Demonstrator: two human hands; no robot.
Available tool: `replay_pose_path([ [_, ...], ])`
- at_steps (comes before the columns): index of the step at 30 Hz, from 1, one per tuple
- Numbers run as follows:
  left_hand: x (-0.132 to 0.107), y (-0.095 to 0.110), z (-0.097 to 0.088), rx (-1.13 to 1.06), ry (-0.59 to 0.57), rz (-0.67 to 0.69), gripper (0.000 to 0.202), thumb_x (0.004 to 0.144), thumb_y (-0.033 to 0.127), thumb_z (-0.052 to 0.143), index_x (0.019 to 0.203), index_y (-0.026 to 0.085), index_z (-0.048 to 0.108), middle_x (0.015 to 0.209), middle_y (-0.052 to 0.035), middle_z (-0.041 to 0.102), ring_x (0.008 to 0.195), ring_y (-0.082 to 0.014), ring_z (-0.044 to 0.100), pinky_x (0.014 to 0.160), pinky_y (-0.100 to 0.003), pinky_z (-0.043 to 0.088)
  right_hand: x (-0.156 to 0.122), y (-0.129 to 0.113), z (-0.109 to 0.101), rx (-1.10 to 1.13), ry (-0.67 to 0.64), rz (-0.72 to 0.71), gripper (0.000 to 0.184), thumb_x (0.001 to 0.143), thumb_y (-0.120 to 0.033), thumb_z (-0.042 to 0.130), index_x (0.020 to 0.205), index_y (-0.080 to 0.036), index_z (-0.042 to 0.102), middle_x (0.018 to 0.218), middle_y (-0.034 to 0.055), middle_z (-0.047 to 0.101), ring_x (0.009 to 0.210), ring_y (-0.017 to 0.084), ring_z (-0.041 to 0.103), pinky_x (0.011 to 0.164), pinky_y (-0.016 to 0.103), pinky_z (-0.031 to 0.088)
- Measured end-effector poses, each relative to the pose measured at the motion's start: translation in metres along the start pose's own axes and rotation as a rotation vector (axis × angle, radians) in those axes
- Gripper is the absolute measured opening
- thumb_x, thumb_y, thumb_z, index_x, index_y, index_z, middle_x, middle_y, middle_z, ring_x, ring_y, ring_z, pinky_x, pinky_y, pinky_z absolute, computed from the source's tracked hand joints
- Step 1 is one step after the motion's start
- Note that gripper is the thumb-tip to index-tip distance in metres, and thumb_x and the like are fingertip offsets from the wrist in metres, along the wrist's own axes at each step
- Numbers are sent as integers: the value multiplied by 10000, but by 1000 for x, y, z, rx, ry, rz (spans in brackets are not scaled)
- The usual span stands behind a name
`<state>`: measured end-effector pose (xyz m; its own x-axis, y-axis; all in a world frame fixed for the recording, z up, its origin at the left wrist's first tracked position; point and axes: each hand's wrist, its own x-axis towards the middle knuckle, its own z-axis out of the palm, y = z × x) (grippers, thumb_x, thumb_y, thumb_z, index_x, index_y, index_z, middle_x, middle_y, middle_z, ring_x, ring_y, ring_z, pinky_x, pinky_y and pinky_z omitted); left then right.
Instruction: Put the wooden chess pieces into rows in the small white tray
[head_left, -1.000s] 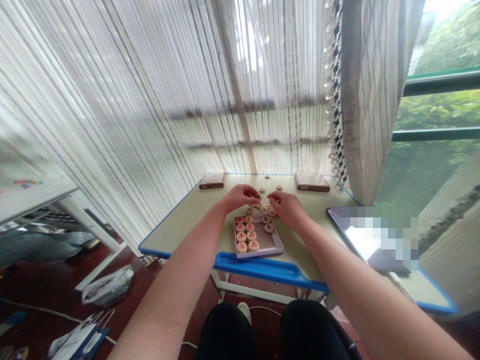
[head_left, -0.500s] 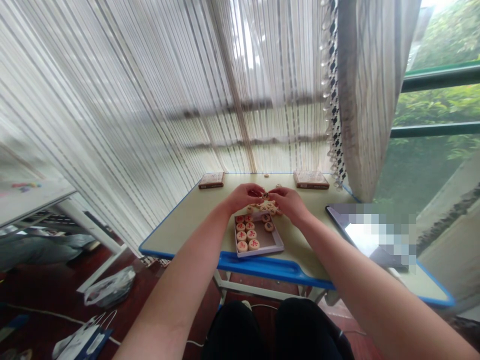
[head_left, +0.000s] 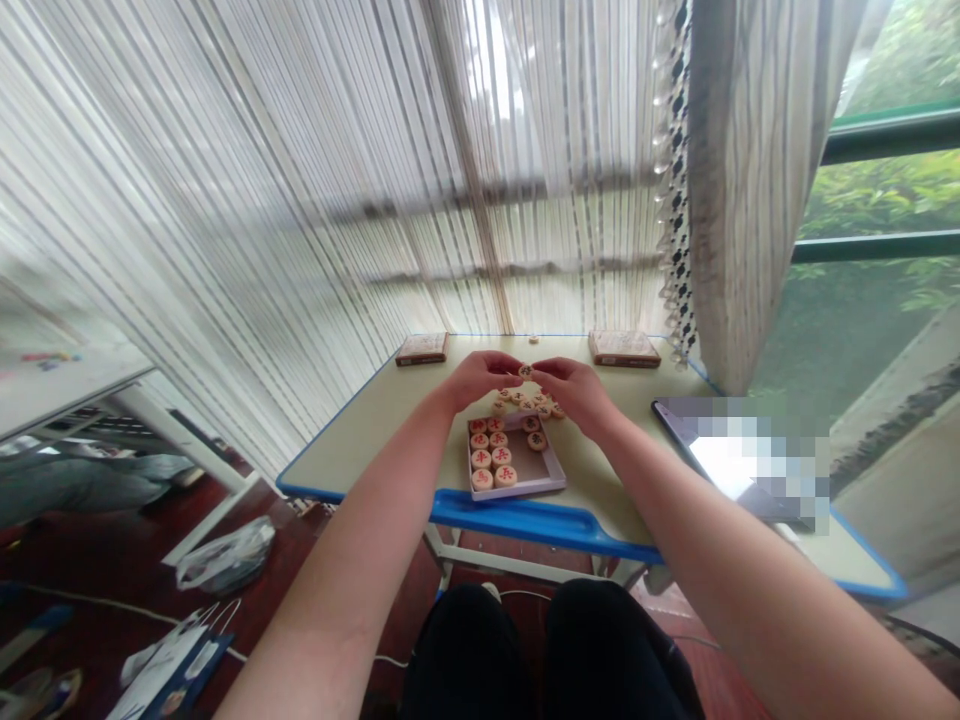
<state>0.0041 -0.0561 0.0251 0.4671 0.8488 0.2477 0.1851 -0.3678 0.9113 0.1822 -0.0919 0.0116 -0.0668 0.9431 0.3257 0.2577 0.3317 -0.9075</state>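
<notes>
My left hand (head_left: pixel 486 378) and my right hand (head_left: pixel 571 388) meet above the middle of the table, fingers pinched on one round Chinese chess piece (head_left: pixel 526 371) with a dark character. Beneath them lies a loose pile of pale chess pieces (head_left: pixel 531 404), partly hidden by my fingers. Nearer to me is a shallow light-coloured box tray (head_left: pixel 556 472). Two columns of red-marked pieces (head_left: pixel 500 457) fill its left side. A couple of dark-marked pieces (head_left: pixel 535 441) sit at its upper right.
Two flat boxes (head_left: pixel 422 348) (head_left: pixel 625 348) lie along the table's far edge, with a single piece (head_left: pixel 534 339) between them. A tablet (head_left: pixel 739 465), partly blurred out, rests at the right. Fringed curtains (head_left: pixel 480 180) hang behind the table. Bags (head_left: pixel 229 555) are on the floor at left.
Both hands have lifted the chess piece slightly, and its marked face now shows more clearly. More of the pile shows beneath. The pieces in the tray look the same.
</notes>
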Motion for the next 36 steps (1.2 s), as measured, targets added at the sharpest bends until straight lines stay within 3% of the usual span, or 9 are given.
replay_pose_path([
  [3, 0, 0, -1, 40, -14, -33, 371, 598, 270, 694, 926, 109, 628, 881, -82, 649, 743, -117, 577, 707, -285, 453, 1, 2, -5, 14, -3, 73, 360, 677, -382, 569, 934, -134, 616, 787, 66, 648, 590, 108, 532, 517, 226, 404],
  [6, 0, 0, -4, 98, -6, -91, 377, 604, 306, 687, 927, 120, 630, 881, -83, 649, 704, -110, 574, 662, -271, 452, -2, -1, -11, -127, -52, 109, 324, 667, -356, 566, 899, -140, 632, 745, 55, 643, 578, 110, 524, 495, 222, 378],
  [10, -1, -3, -5, 161, -99, -119, 380, 573, 284, 705, 911, 126, 634, 866, -77, 652, 719, -121, 584, 664, -261, 452, -12, -14, -13, -465, -83, 0, 227, 667, -330, 559, 802, -177, 658, 693, 30, 638, 619, 126, 544, 516, 218, 360],
  [13, -2, -5, -3, 205, -208, -153, 379, 562, 276, 707, 904, 129, 635, 838, -71, 655, 723, -133, 589, 658, -256, 454, -19, -23, -9, -575, -127, -38, 209, 682, -326, 547, 789, -188, 661, 730, 29, 651, 650, 129, 555, 521, 212, 352],
  [19, -3, -4, -1, 302, -268, -180, 463, 566, 342, 695, 974, 139, 613, 870, -72, 652, 761, -156, 594, 661, -264, 460, -18, -21, -8, -649, -254, 3, 178, 669, -287, 557, 790, -208, 661, 762, 12, 661, 669, 126, 560, 533, 204, 354],
  [23, -4, -3, -1, 349, -292, -127, 470, 566, 351, 696, 981, 146, 614, 906, -68, 648, 793, -161, 591, 688, -262, 458, -15, -14, -9, -690, -296, 16, 183, 659, -324, 571, 780, -218, 657, 757, 9, 655, 664, 130, 555, 524, 208, 350],
  [36, -5, 1, 0, 315, -333, -110, 492, 554, 308, 711, 1003, 137, 605, 921, -80, 647, 807, -157, 593, 714, -267, 456, -17, -15, -10, -718, -361, 3, 194, 666, -349, 570, 803, -244, 660, 776, 6, 643, 655, 136, 541, 540, 225, 358],
])
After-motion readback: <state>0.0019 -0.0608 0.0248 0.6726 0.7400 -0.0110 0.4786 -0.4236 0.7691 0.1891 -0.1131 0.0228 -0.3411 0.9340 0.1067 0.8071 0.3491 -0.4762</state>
